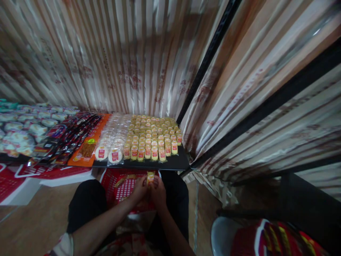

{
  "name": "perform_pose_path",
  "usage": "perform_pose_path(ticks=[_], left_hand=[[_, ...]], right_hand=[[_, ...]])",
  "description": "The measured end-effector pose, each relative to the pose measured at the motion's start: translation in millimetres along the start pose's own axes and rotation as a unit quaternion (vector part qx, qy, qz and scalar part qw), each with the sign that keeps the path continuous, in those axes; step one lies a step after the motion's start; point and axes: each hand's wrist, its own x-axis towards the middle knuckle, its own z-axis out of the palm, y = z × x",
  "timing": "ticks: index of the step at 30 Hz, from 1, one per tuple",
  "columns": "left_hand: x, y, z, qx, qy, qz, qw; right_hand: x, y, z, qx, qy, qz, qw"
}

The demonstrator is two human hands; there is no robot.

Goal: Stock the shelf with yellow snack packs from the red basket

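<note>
Head view — left hand holds packet; right hand too.

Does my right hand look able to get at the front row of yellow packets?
Probably yes: nothing visible blocks your right hand from the front row on the black shelf, though it's busy holding a small packet.

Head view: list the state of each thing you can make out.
Left hand, closed on held packet
Right hand, closed on the same packet
Held packet, gripped; sealed or not, unclear
Red basket, open-topped, partly filled
Yellow packets, lined up in rows
Round white packets, wrapped, in rows
Orange packet, face up
Curtain, hanging in folds
</note>
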Motion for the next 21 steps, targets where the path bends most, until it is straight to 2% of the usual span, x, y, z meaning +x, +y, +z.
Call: perform_pose_path(ticks=[3, 9, 21], left_hand=[[-0.3, 14.3, 0.2, 0.060, -0.013, 0.042, 0.997], [-1.3, 54.3, 3.4, 0.107, -0.027, 0.072, 0.991], [14.7, 130.8, 20.1, 0.077, -0.003, 0.145, 0.986]], right_hand=[[0.4, -4.9, -11.4, 0.008, 0.021, -0.008, 1.000], [3.5, -26.3, -35.5, -0.019, 0.066, -0.075, 0.995], [41.0, -61.0, -74.2, -0.076, 0.133, -0.155, 0.976]])
